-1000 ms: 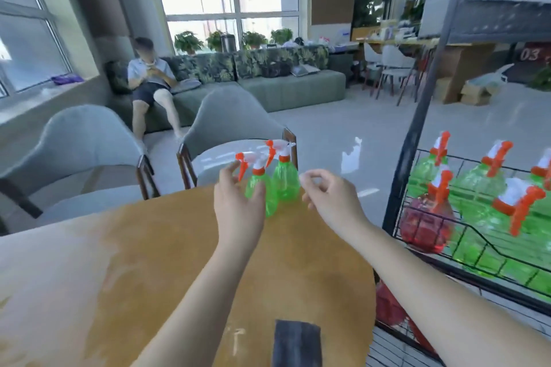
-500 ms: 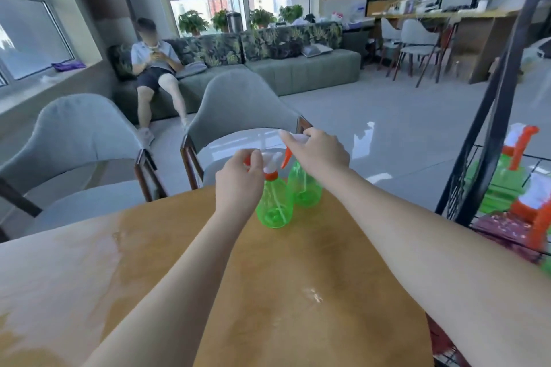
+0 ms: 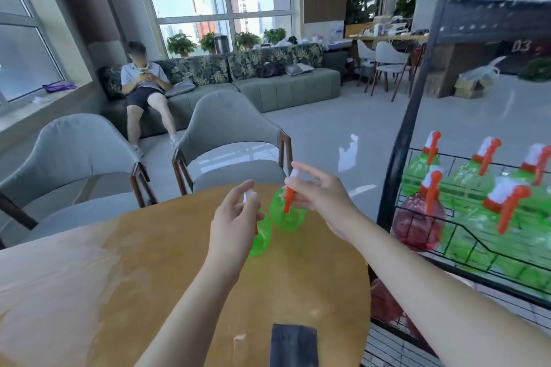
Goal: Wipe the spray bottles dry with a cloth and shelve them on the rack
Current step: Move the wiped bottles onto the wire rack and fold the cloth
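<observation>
My left hand [image 3: 234,217] pinches the white sprayer head of the left green bottle [image 3: 262,235], center frame on the round wooden table [image 3: 167,262]. My right hand [image 3: 320,194] grips the head of the right green bottle [image 3: 286,214], fingers curled round it, orange trigger showing. Dark cloth [image 3: 293,345] lies at bottom center. Wire rack [image 3: 417,211] at right edge holds more green bottles and a red one.

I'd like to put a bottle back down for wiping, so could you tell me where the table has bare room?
The table is bare left of the left hand, and between both forearms down to the dark cloth. It is crowded at the far edge, where both green spray bottles are held, and on the rack.
</observation>
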Tool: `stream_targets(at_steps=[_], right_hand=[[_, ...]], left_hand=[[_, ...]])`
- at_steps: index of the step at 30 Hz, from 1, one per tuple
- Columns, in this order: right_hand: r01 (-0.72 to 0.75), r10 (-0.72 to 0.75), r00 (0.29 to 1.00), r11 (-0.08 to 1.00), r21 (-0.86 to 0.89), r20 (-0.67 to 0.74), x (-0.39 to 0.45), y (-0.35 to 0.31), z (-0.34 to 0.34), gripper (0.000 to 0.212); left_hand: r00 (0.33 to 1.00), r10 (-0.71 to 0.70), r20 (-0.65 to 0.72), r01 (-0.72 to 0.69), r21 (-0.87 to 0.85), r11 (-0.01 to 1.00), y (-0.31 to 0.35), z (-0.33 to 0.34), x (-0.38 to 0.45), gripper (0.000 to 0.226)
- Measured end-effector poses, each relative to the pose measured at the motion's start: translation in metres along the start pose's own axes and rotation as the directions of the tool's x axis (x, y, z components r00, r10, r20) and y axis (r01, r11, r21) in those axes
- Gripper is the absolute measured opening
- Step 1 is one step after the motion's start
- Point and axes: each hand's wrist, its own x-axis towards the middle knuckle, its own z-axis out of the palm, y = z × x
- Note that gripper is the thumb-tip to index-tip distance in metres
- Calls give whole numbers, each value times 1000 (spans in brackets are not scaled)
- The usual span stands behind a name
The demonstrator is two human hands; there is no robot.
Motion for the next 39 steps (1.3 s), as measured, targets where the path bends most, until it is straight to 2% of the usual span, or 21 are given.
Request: stream_targets(at_steps=[4, 9, 12, 16, 20, 25, 29, 34, 39], right_hand=[[47, -49, 996, 999, -22, -70, -116, -12, -44, 49], [52, -72, 966, 995, -87, -249, -260, -6, -110, 63], [9, -47, 926, 995, -103, -375, -322, 18, -156, 61], [-66, -7, 878, 988, -137, -478, -369, 57, -209, 62], [-113, 16, 857, 981, -159, -514, -377, 86, -251, 62], [-147, 36, 853, 973, -175, -520, -353, 111, -284, 65], [-175, 65, 850, 971, -163, -523, -323, 132, -300, 58], [-200, 76, 810, 968, -153, -581, -291, 152, -310, 50], [-264, 113, 798, 949, -175, -592, -275, 169, -324, 44]], left_hand=[[992, 58, 108, -51, -74, 996, 16, 16, -79, 30], [945, 102, 310, -44, -187, 981, 20, 49, -180, 48], [872, 82, 482, 13, -190, 982, -5, 86, -220, 47], [736, 37, 676, 109, -172, 979, -52, 147, -244, 47], [652, 45, 757, 125, -165, 978, -94, 203, -244, 45], [635, 38, 772, 118, -145, 982, -120, 259, -228, 36], [654, -27, 756, 163, -106, 981, -138, 286, -214, 37], [694, -44, 719, 134, -68, 989, -153, 309, -191, 38], [690, -60, 721, 112, -24, 993, -167, 331, -174, 32]])
